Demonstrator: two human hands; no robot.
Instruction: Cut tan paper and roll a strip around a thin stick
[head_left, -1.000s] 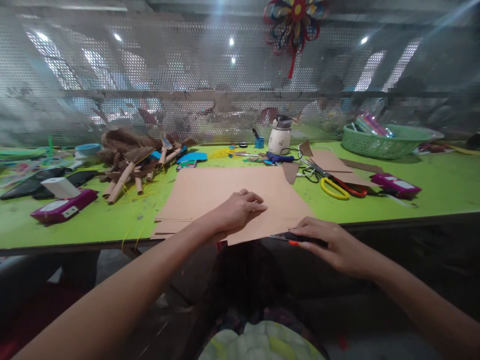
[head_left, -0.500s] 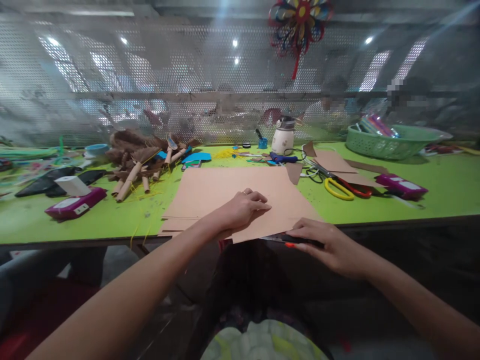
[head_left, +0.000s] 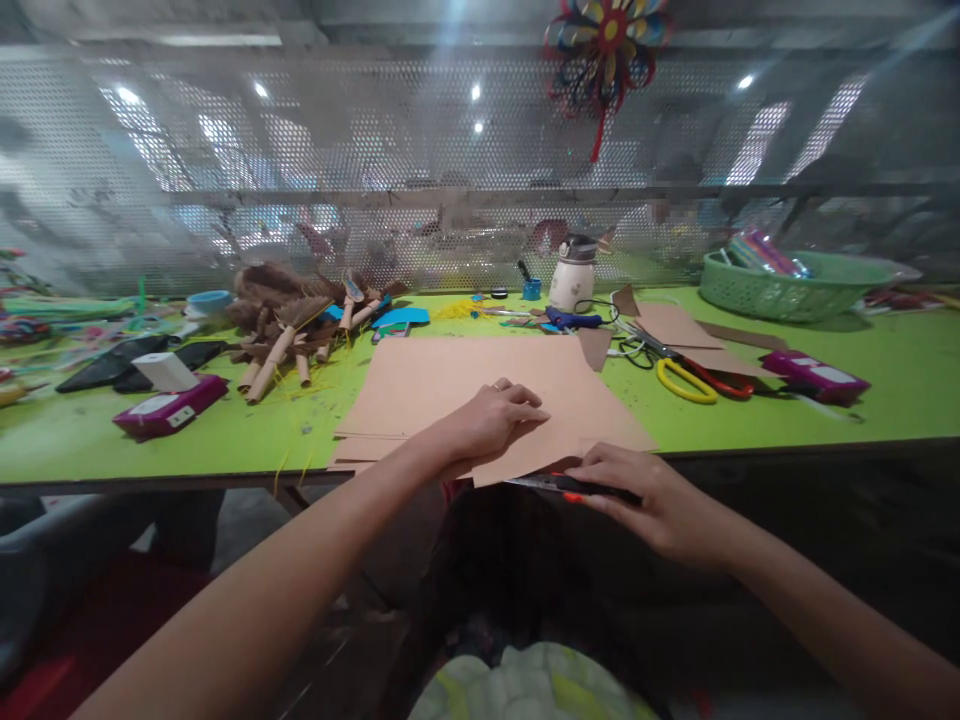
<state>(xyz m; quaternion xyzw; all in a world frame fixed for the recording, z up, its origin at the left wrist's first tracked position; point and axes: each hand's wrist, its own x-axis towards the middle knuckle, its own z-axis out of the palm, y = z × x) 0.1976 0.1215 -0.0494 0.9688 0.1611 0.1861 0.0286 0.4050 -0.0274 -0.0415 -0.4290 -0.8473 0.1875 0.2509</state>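
Sheets of tan kraft paper [head_left: 465,370] lie stacked at the front of the green table, the top one reaching past its edge. My left hand [head_left: 499,415] rests palm down on the top sheet, holding nothing, its fingers stretched out and slightly bent. My right hand [head_left: 637,490] is closed round a dark utility knife [head_left: 604,490] with an orange spot by the thumb. Its thin silver blade points left, just under the sheet's front edge. Whether the blade touches the paper I cannot tell.
Rolled brown paper pieces [head_left: 274,360] and a purple tissue pack [head_left: 171,405] lie left. Behind the paper are a blue glue gun [head_left: 574,319] and a white bottle [head_left: 572,280]. Yellow-and-red-handled scissors [head_left: 686,382], another purple pack [head_left: 817,377] and a green basket [head_left: 787,290] sit right.
The knife in my right hand has moved slightly left along the front edge of the paper, showing more blade. My left hand stays on the sheet. The view has shifted a little.
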